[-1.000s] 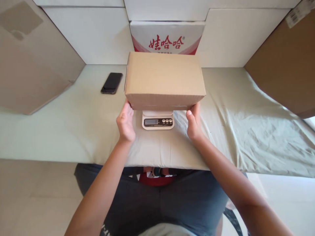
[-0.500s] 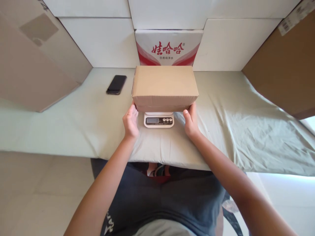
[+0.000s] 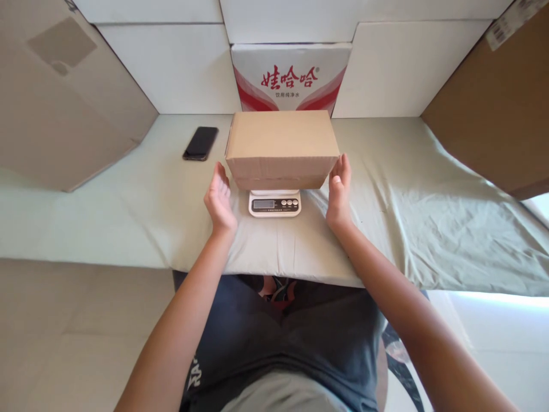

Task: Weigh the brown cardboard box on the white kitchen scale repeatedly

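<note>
A brown cardboard box [image 3: 281, 134] rests on a white kitchen scale [image 3: 275, 213], covering its weighing platform. The scale's display and round buttons show below the box's near edge; I cannot read any figure on the display. My left hand [image 3: 219, 199] is just off the box's left side, its fingers extended and holding nothing. On the other side, my right hand [image 3: 339, 189] stands upright close to the box's right front corner, fingers stretched out; whether the fingertips touch the cardboard I cannot tell.
A black phone [image 3: 201, 143] lies on the cloth-covered table [image 3: 103, 223], left of the box. White cartons [image 3: 171, 68] and a red-printed carton [image 3: 289, 77] form a wall behind. Large brown cartons stand at the left [image 3: 77, 109] and right [image 3: 493, 114].
Both hands have let go of the box's lower sides and moved outward, the left to the left and the right to the right. The box stays on the scale. The view has shifted slightly.
</note>
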### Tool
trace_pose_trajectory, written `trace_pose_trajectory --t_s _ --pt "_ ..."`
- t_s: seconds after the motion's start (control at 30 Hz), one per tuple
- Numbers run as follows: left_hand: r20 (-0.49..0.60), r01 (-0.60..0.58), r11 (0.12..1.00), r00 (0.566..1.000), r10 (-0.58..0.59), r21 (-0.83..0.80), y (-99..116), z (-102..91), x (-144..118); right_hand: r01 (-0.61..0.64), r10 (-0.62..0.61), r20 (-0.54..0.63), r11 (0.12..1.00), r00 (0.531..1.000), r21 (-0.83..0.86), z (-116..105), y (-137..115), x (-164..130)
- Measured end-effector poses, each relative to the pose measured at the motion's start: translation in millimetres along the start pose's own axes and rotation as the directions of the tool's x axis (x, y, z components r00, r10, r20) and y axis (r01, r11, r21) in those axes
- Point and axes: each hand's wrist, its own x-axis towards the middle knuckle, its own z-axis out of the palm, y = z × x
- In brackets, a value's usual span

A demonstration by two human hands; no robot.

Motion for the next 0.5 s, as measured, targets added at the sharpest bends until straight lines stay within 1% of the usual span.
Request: trace_pose_trajectory --t_s 0.1,0.27,0.37,0.5 --pt "0.012 0.010 1.000 1.000 -0.010 -0.024 -5 -5.2 5 -0.007 0.008 -0.036 0.999 0.999 0.036 -2 9 4" --pt "0.058 -0.002 1.000 0.998 0.002 0.004 -19 -16.6 15 -0.001 0.006 -0.065 0.997 0.998 0.076 0 13 6" --pt "0.067 -0.007 1.000 0.998 0.006 0.017 -22 -19.2 19 0.019 -0.015 -0.048 0.997 0.999 0.075 -2 14 7" --pt "0.074 0.013 1.000 0.997 -0.014 0.013 -22 -17.3 19 0.029 -0.029 0.000 0.997 1.000 0.073 -4 15 9"
